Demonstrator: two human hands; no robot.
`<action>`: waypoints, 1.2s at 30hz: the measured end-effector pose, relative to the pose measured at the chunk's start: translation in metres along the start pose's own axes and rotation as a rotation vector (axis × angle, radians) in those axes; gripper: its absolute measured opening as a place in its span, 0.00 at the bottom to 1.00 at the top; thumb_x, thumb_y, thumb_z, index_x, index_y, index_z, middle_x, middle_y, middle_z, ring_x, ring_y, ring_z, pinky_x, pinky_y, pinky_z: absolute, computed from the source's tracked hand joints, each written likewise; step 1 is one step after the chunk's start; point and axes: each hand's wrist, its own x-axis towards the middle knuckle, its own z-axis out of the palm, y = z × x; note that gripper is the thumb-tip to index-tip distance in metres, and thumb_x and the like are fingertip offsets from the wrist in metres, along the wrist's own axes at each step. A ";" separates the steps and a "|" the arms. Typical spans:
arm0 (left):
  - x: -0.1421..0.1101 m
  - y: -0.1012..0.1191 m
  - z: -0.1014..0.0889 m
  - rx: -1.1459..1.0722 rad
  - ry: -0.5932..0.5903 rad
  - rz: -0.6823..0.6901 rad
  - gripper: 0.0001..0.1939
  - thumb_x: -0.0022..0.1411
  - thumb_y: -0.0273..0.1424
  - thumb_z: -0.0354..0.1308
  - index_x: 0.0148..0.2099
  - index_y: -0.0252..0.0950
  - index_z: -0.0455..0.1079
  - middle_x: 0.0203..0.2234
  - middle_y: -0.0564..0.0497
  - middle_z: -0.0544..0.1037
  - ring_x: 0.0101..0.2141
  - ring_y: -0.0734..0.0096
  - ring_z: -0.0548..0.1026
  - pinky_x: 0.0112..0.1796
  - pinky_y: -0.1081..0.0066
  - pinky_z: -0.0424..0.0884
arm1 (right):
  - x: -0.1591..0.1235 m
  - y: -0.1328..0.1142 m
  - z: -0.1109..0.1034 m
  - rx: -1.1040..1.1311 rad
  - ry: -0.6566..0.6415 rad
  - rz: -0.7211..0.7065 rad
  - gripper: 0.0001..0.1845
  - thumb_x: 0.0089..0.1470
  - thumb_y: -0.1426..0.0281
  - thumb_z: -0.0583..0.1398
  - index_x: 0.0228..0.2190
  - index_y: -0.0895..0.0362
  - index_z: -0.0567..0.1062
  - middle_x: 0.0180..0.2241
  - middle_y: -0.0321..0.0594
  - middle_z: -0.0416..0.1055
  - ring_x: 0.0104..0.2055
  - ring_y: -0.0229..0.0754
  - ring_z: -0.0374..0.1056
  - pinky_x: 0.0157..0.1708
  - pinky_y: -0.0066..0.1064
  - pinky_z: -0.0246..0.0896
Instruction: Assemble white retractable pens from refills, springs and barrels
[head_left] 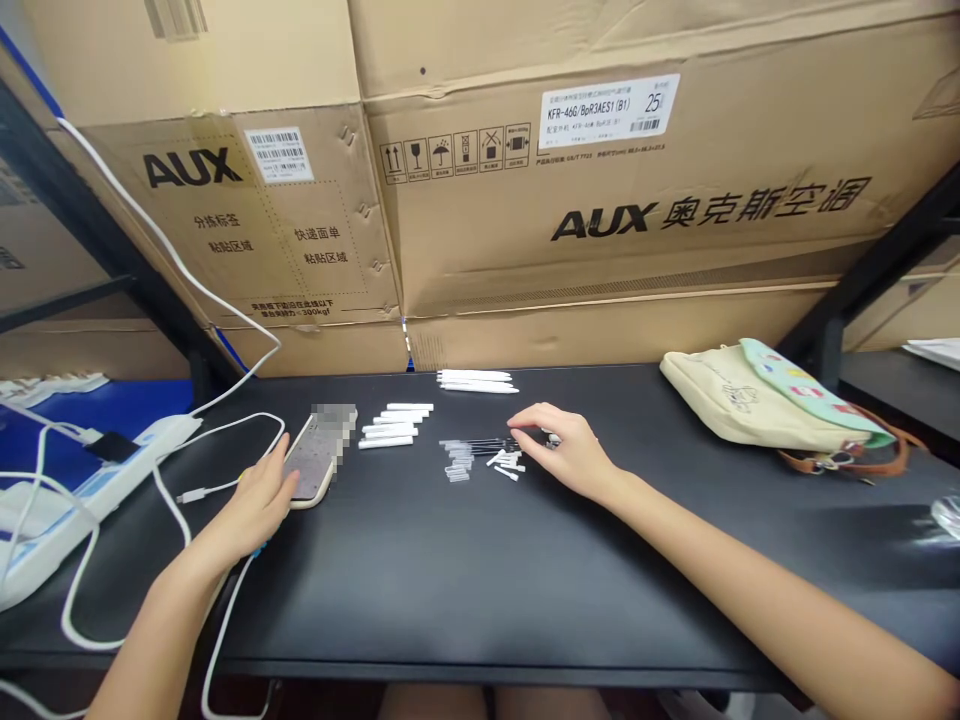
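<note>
My left hand (262, 497) rests on the black tabletop at the left, fingers stretched out along the near side of a phone (319, 460) in a pale case. My right hand (566, 447) hovers over the middle right, palm down. Its thumb and index finger curve apart, with nothing visible between them. Just left of it lie thin dark pen refills (491, 446), clear caps or tips (457, 470) and small white pen parts (510, 463). Something small is partly hidden beneath my right palm. White pen barrels (390, 428) lie in a row, and several white pens (476, 380) lie farther back.
Cardboard boxes (480, 240) wall off the back of the table. A cream and green bag (772, 395) with a brown strap lies at the right. Leftward are a white power strip (97, 500), loose white cables (214, 650) and a blue surface (142, 400). Black frame posts (829, 345) flank the table.
</note>
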 end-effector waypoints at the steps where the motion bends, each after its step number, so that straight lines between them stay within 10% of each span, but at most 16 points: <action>1: 0.000 -0.002 0.002 -0.029 0.012 -0.022 0.38 0.60 0.43 0.31 0.65 0.23 0.45 0.57 0.35 0.63 0.57 0.51 0.61 0.54 0.57 0.57 | 0.000 0.000 0.000 0.000 0.001 0.000 0.05 0.55 0.71 0.56 0.30 0.54 0.73 0.31 0.40 0.75 0.33 0.43 0.70 0.35 0.38 0.66; 36: -0.004 0.017 -0.017 -0.182 -0.053 -0.064 0.39 0.59 0.43 0.35 0.65 0.20 0.41 0.58 0.31 0.60 0.59 0.50 0.58 0.56 0.54 0.54 | 0.000 -0.001 0.000 0.009 -0.013 -0.006 0.06 0.55 0.72 0.56 0.29 0.55 0.72 0.30 0.39 0.74 0.31 0.41 0.69 0.32 0.35 0.66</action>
